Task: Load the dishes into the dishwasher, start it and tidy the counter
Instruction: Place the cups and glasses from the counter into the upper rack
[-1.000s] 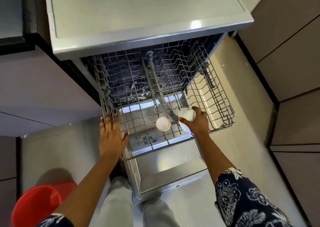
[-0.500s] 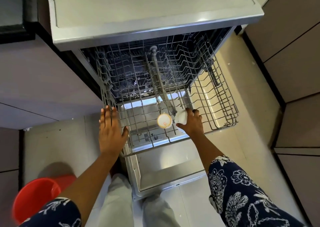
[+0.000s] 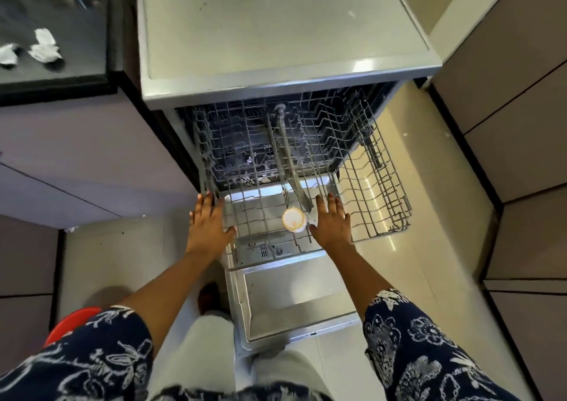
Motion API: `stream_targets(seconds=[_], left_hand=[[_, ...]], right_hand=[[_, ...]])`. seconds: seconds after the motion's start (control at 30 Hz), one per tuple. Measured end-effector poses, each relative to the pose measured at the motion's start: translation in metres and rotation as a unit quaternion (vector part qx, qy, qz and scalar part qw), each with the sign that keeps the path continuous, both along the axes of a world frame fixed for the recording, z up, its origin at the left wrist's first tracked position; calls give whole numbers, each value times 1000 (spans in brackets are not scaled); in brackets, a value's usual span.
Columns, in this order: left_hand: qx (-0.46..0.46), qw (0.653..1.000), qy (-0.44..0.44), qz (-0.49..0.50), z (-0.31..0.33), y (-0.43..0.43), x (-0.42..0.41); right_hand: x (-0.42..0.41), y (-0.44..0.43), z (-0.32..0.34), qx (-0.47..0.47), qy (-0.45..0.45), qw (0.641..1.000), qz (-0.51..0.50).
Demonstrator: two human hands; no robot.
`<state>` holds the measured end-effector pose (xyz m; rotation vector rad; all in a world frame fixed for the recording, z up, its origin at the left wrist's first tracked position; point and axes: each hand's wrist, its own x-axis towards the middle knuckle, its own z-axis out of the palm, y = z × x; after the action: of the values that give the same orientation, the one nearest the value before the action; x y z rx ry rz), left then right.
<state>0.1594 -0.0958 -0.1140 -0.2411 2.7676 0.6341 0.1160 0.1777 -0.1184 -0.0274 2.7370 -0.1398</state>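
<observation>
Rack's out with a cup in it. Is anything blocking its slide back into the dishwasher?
Nothing visible does. The rack lines up with the open dishwasher, and the cup sits inside its front edge. The left hand and right hand lie flat at the rack's front, not behind it.

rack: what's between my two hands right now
In the head view, a small round cup sits on the wire rack between the left hand and right hand, nearer the right one.
</observation>
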Motion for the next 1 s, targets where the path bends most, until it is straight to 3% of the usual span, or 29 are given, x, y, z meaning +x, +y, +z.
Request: stream_targets(seconds=[0.2, 0.43, 0.57, 0.73, 1.0], left_hand=[[122, 977, 153, 83, 86, -38, -5], [130, 908, 355, 179, 177, -190, -66], [129, 908, 345, 201, 198, -287, -119], [117, 930, 292, 190, 208, -373, -177], [128, 938, 296, 130, 210, -412, -235]], right_hand=[[-4, -71, 83, -131, 121, 980, 85], [-88, -241, 166, -320, 245, 898, 177], [-149, -354, 191, -369, 250, 880, 163], [-226, -454, 206, -410, 186, 889, 86], [-337, -509, 212, -330, 129, 934, 40]])
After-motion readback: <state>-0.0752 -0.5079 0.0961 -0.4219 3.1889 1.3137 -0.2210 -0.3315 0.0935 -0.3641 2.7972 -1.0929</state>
